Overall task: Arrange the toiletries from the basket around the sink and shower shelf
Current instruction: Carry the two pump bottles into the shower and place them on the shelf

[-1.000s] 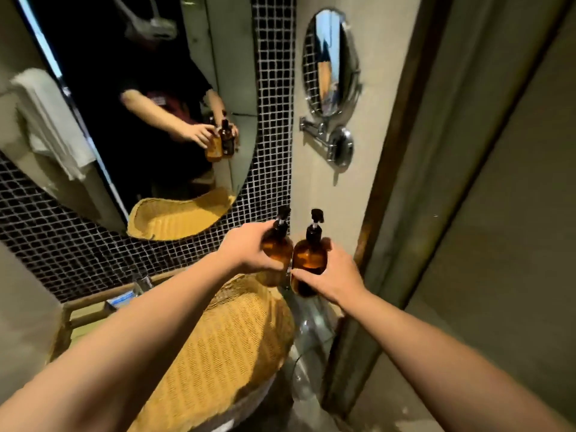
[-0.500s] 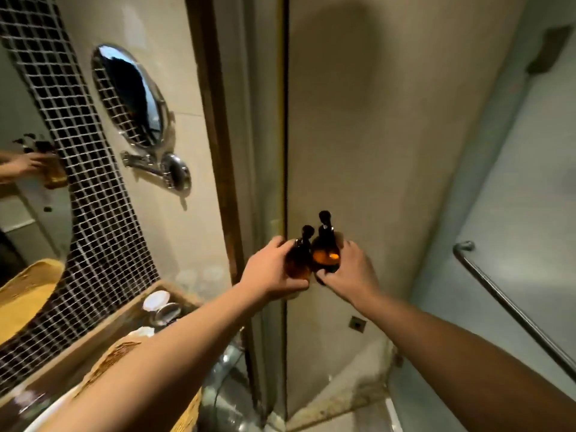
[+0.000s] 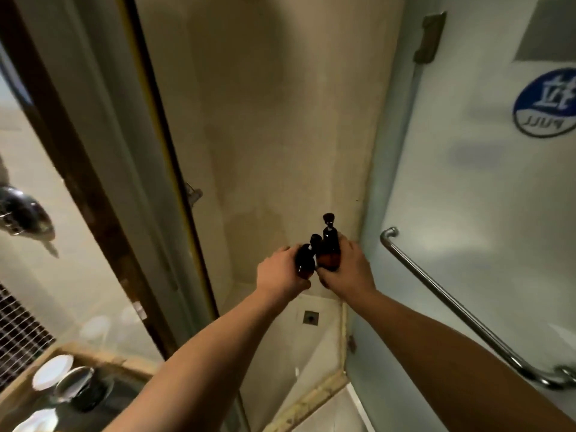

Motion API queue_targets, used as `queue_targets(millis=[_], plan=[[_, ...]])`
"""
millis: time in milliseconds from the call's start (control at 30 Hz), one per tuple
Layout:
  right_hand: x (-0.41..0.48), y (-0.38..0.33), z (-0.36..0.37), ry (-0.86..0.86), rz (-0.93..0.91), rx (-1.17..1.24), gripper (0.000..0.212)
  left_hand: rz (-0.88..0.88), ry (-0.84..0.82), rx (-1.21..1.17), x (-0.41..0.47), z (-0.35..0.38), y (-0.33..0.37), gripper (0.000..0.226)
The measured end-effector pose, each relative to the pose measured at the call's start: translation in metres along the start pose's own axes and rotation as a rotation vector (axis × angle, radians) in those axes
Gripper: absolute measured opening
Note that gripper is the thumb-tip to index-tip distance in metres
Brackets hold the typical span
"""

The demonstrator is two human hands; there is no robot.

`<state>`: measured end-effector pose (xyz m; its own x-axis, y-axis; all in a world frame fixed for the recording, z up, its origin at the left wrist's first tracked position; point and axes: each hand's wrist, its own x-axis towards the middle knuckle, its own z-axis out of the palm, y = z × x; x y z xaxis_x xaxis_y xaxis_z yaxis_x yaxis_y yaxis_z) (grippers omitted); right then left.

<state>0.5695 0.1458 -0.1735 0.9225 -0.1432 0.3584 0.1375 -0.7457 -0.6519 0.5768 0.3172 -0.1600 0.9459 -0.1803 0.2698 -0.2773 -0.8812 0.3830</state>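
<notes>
Both arms are stretched straight out into the shower stall. The left hand (image 3: 280, 272) is wrapped around one amber pump bottle (image 3: 304, 260), the right hand (image 3: 349, 269) around another (image 3: 328, 251), held touching side by side, chest-high beside the glass door (image 3: 483, 198).

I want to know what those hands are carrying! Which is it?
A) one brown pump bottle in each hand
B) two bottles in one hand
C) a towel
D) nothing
A: the left hand grips one brown bottle and the right hand grips the other bottle.
</notes>
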Motion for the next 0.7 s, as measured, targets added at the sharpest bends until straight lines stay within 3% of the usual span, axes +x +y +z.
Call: queue_targets(millis=[367, 700], plan=[[0.163, 0.060, 0.060, -0.086, -0.084, 0.064, 0.077, -0.114, 0.100, 0.026, 0.150, 0.047, -0.026, 0.064], [0.282, 0.085, 0.131, -0.221, -0.237, 0.020, 0.079, -0.538, 0.091, 0.034, 0.245, 0.078, -0.083, 0.061]])
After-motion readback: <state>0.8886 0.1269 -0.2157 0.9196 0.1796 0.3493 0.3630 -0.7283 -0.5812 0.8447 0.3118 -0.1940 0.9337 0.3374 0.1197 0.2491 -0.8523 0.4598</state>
